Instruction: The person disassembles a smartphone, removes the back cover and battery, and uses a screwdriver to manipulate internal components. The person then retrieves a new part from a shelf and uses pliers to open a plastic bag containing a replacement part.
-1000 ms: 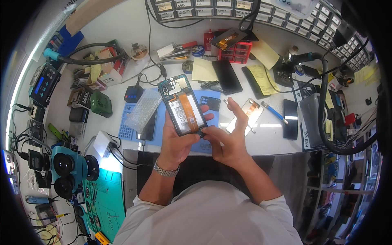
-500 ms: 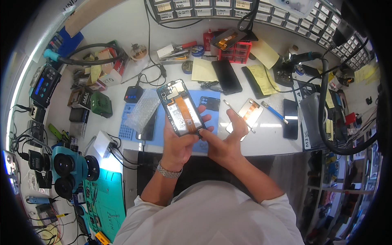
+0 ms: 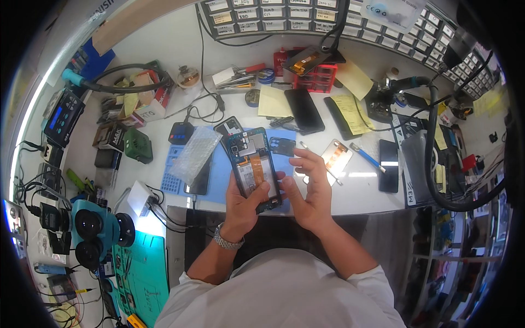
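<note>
My left hand (image 3: pixel 244 212) is closed round an opened smartphone (image 3: pixel 244 176), its thumb lying across the lower part. Inside the phone show a silvery battery, a broad orange flex cable (image 3: pixel 257 169) and circuit parts at the top. My right hand (image 3: pixel 311 198) is just right of the phone with its fingers apart and nothing between them; whether the thumb touches the phone's edge I cannot tell. Behind the phone's upper left, a second phone part (image 3: pixel 230 126) with a dark rim is partly covered. A dark back cover (image 3: pixel 283 146) with camera holes rests on the blue mat (image 3: pixel 220 199).
Bubble wrap (image 3: pixel 188 156) partly covers another phone at left. A display panel (image 3: pixel 335 157) with orange flex, a blue pen-like tool (image 3: pixel 368 157) and a dark phone (image 3: pixel 389 165) lie at right. A teal microscope (image 3: pixel 101 227) stands at near left; drawers (image 3: pixel 273 13) line the back.
The phone has shifted right and lower in view, uncovering the second part behind it. My right hand has come off the phone's lower corner and its fingers have spread.
</note>
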`<action>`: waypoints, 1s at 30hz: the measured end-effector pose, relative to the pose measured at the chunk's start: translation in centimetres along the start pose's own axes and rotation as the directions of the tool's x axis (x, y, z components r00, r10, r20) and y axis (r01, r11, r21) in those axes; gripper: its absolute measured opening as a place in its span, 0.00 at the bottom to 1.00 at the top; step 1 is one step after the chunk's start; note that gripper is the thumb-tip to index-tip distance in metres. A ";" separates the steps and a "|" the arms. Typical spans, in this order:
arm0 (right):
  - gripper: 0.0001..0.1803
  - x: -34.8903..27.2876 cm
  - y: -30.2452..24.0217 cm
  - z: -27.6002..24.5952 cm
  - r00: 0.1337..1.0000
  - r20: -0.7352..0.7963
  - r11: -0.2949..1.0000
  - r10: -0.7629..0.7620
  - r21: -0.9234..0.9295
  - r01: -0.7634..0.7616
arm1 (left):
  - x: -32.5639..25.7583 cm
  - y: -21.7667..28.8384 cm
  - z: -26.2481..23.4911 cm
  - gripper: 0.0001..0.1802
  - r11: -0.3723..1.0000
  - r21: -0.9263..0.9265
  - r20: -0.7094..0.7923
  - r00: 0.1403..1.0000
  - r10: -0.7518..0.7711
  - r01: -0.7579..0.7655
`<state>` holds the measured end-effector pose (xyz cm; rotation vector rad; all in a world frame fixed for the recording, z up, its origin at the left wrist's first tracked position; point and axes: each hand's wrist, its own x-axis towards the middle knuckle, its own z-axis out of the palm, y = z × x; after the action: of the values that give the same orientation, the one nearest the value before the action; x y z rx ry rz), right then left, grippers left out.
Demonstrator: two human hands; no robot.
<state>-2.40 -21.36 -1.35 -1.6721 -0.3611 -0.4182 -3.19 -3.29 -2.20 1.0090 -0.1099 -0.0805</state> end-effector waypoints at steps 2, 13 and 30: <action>0.23 0.9 -0.1 0.0 0.996 0.038 0.992 0.076 0.098 -0.080 | -0.6 -0.5 0.0 0.29 0.999 0.052 0.035 0.999 0.001 -0.003; 0.15 2.1 -2.0 0.0 0.887 0.213 0.841 0.411 0.288 -0.459 | -1.8 -2.0 -0.7 0.33 0.996 0.091 0.220 0.976 0.006 -0.027; 0.08 1.2 -0.8 0.5 0.859 0.219 0.718 0.463 0.475 -0.508 | -2.1 -2.6 -0.6 0.34 0.991 0.137 0.204 0.979 -0.030 0.002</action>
<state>-1.72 -20.71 -0.17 -1.1814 -0.0650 0.1507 -5.20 -3.93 -4.78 1.1365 -0.2995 -0.1942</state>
